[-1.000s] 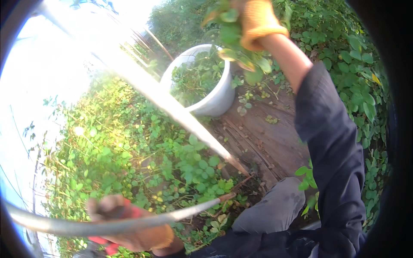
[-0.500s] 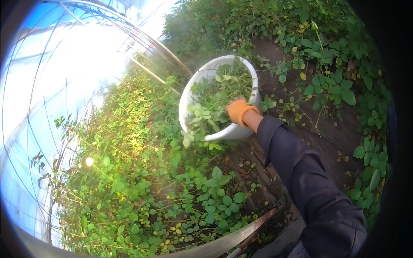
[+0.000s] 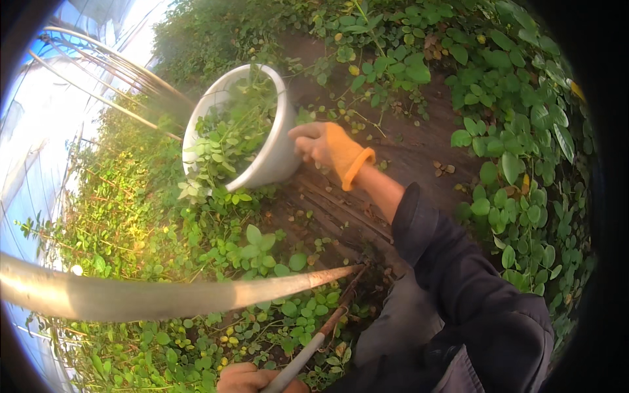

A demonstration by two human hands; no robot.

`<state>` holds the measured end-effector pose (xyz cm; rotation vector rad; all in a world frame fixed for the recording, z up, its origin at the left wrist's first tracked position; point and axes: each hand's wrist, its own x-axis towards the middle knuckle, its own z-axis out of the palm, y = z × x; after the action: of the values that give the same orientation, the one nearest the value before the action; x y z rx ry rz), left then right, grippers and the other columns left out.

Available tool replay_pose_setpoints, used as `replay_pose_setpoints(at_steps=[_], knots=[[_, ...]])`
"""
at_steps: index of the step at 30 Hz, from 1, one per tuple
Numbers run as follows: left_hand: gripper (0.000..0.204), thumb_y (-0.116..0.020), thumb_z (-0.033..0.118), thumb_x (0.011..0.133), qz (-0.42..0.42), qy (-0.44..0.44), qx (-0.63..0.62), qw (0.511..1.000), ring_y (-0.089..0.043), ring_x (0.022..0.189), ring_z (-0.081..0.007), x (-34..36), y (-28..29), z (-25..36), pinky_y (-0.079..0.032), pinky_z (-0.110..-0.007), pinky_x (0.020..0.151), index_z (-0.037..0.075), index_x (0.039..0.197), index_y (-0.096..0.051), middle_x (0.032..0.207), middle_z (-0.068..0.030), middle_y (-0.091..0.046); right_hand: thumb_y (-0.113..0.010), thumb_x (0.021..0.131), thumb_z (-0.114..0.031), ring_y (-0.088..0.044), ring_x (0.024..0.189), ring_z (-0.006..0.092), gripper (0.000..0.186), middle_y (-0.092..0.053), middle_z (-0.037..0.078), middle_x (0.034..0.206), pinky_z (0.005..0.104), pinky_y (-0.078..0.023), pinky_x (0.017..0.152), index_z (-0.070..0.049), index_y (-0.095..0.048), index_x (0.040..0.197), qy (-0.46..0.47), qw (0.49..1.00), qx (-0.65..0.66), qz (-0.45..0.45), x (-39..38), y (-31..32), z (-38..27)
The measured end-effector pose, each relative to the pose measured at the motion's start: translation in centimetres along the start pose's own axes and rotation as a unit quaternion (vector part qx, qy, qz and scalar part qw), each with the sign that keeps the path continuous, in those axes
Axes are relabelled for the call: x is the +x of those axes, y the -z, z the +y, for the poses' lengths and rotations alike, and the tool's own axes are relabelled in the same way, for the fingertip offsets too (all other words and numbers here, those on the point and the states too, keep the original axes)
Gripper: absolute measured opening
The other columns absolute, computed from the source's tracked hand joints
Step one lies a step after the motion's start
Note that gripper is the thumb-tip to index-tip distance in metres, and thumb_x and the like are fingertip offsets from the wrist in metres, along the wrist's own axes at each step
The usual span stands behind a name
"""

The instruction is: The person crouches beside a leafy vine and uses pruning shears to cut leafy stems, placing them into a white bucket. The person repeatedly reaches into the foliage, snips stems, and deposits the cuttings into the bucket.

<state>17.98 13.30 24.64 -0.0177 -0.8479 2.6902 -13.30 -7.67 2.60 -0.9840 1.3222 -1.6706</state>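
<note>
My right hand [image 3: 319, 143], in an orange glove [image 3: 344, 154] that leaves the fingers bare, is beside the right wall of a white bucket [image 3: 278, 154]. Its fingers are loosely bent and apart, with nothing seen in them; I cannot tell whether the fingertips touch the bucket. Cut leafy green stems [image 3: 232, 128] fill the bucket, and some hang over its near rim. The bucket tilts to the left. At the lower edge my left hand [image 3: 246, 378] is curled, partly cut off, with a grey, rusty-ended pole [image 3: 304, 354] crossing in front of it. What it grips is hidden.
A thick pale pipe [image 3: 151, 298] crosses the foreground from the left, meeting the rusty pole near the soil. Leafy plants [image 3: 517, 150] grow on the right and left of a brown soil path [image 3: 347, 209]. Thin hoops [image 3: 124, 72] and plastic sheeting stand at the far left.
My right hand has come out of the bucket, off the leafy stems, to its right side. The view has shifted right; the bucket appears farther left. My left hand has come into view.
</note>
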Motion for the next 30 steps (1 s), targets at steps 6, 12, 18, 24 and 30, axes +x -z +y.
replay_pose_setpoints(at_steps=[6,12,18,24,30], knots=[[0.05,-0.035,0.036,0.111,-0.161,0.763,-0.485,0.395,-0.041,0.048,-0.0182,2.6,5.6,5.1,-0.03,-0.03,0.041,0.013,0.067,-0.043,0.054,0.0002,-0.037,-0.06,0.101,-0.016,-0.062,0.063,0.0124,0.037,-0.073,0.01,0.088,0.0287,-0.051,0.057,0.002,-0.066,0.133,-0.155,0.963,-0.122,0.182,-8.8,15.5,-0.7],[0.048,-0.034,0.028,0.112,-0.26,0.696,-0.477,0.469,-0.04,0.048,-0.0178,1.9,6.6,4.0,-0.032,-0.03,0.043,0.01,0.069,-0.046,0.056,-0.0012,-0.041,-0.059,0.1,-0.018,-0.065,0.068,0.0136,0.038,-0.073,0.009,0.092,0.0308,-0.054,0.061,0.003,-0.067,0.131,-0.198,0.949,-0.159,0.185,-11.5,21.0,-1.0],[0.034,-0.057,0.008,0.102,-0.005,0.851,-0.483,0.204,-0.048,0.057,-0.013,4.0,5.8,3.5,-0.038,-0.027,0.054,0.009,0.069,-0.047,0.063,-0.0036,-0.049,-0.06,0.103,-0.032,-0.067,0.089,0.0147,0.052,-0.072,0.01,0.118,0.0343,-0.054,0.086,-0.003,-0.057,0.146,0.047,0.937,0.026,0.346,-5.5,20.9,-2.9],[0.038,-0.048,0.013,0.105,-0.077,0.817,-0.488,0.297,-0.046,0.055,-0.0121,2.4,6.5,4.1,-0.036,-0.026,0.053,0.008,0.068,-0.046,0.063,-0.0013,-0.047,-0.046,0.104,-0.057,-0.034,0.151,0.0357,0.082,-0.028,0.019,0.168,0.0519,-0.028,0.122,-0.01,-0.02,0.166,-0.149,0.902,0.276,0.297,-1.3,19.7,-3.0],[0.041,-0.03,0.023,0.112,-0.216,0.714,-0.477,0.465,-0.043,0.048,-0.0138,2.6,6.5,5.2,-0.032,-0.027,0.046,0.001,0.083,-0.049,0.063,0.001,-0.045,-0.041,0.105,-0.062,-0.042,0.146,0.0376,0.079,-0.038,0.016,0.161,0.0544,-0.031,0.121,-0.008,-0.027,0.161,-0.208,0.887,0.373,0.173,1.8,18.8,0.0]])
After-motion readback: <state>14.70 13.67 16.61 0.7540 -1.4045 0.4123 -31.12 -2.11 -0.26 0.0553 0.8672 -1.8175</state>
